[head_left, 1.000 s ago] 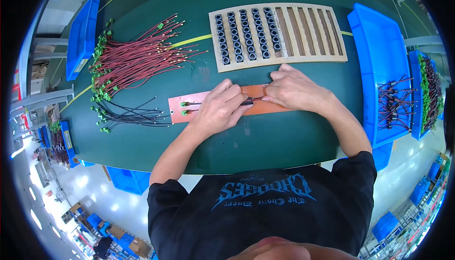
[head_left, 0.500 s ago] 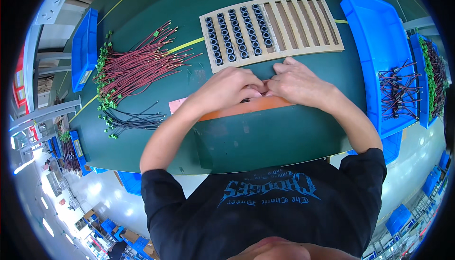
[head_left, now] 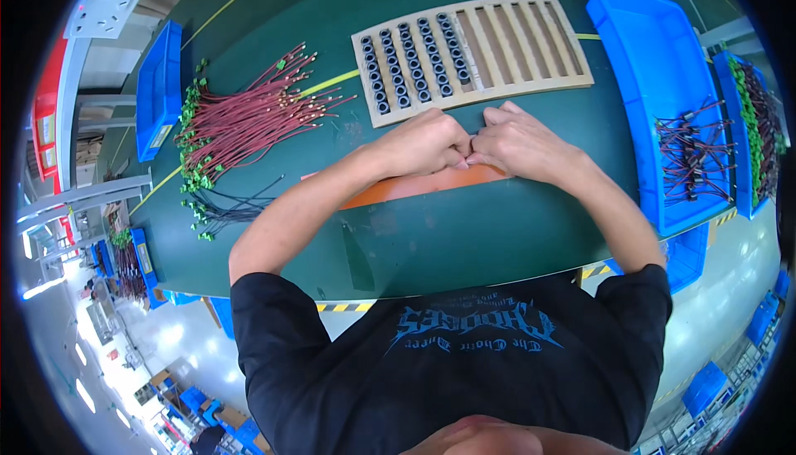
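My left hand (head_left: 424,145) and my right hand (head_left: 522,145) meet in front of me, fingers curled and fingertips pressed together. Whatever they pinch between them is hidden by the fingers. Beneath them lies a flat orange strip (head_left: 414,188) on the green table (head_left: 464,248). Just beyond my hands sits a pale slotted tray (head_left: 481,94). Its left columns hold several black rings (head_left: 421,61), while the right slots hold none. To the left is a spread pile of dark red wires (head_left: 253,115) with green connectors (head_left: 195,136) at one end.
Black wires (head_left: 240,206) lie nearer me, below the red pile. A blue bin (head_left: 643,49) at right holds wire assemblies with black parts (head_left: 692,157). Another blue bin (head_left: 738,140) with green-ended wires stands beyond it. A blue bin (head_left: 160,82) stands at the far left.
My left hand has closed in against the right, and the small dark piece that showed under its fingers is now hidden. The whole view has shifted slightly.
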The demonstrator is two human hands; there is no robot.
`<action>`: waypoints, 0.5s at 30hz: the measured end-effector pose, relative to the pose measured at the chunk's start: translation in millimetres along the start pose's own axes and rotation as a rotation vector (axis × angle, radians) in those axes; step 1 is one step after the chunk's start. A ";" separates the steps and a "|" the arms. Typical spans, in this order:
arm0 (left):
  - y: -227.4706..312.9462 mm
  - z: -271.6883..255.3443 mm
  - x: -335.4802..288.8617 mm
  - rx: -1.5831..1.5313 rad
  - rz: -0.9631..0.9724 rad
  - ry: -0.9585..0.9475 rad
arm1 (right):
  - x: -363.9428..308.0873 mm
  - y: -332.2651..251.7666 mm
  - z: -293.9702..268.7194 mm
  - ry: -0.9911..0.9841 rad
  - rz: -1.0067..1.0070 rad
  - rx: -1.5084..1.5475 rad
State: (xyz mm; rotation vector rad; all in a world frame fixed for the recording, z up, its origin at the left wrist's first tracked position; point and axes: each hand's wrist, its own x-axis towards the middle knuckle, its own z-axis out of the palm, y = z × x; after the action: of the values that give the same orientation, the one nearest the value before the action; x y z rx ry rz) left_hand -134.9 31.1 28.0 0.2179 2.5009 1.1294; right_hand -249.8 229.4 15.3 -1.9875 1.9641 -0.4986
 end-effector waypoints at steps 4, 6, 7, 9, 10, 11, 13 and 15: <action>-6.8 -1.9 -12.1 -0.261 -0.123 0.057 | -19.3 -20.0 -5.3 0.250 0.244 0.526; -12.1 0.9 -19.9 -0.468 -0.126 0.114 | -28.8 -33.0 5.3 0.433 0.382 0.917; -12.9 2.9 -19.6 -0.494 -0.124 0.117 | -29.6 -36.8 15.1 0.503 0.409 0.954; -13.1 6.9 -18.6 -0.548 -0.119 0.123 | -24.1 -44.5 33.1 0.643 0.458 1.025; -13.9 8.9 -19.1 -0.542 -0.107 0.146 | -22.5 -44.9 39.7 0.701 0.438 0.978; -14.7 12.2 -21.0 -0.536 -0.094 0.169 | -21.3 -45.6 44.5 0.739 0.460 0.987; -13.6 15.5 -23.9 -0.538 -0.083 0.210 | -18.8 -45.2 52.7 0.813 0.500 1.008; -11.2 17.7 -26.1 -0.556 -0.085 0.247 | -19.3 -42.5 56.7 0.827 0.513 1.011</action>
State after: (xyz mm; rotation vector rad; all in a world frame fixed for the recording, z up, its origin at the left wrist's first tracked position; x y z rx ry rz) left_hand -103.6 28.2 16.3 -0.1913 2.2467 1.8448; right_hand -186.5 248.0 -17.1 -0.6395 1.8337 -1.8784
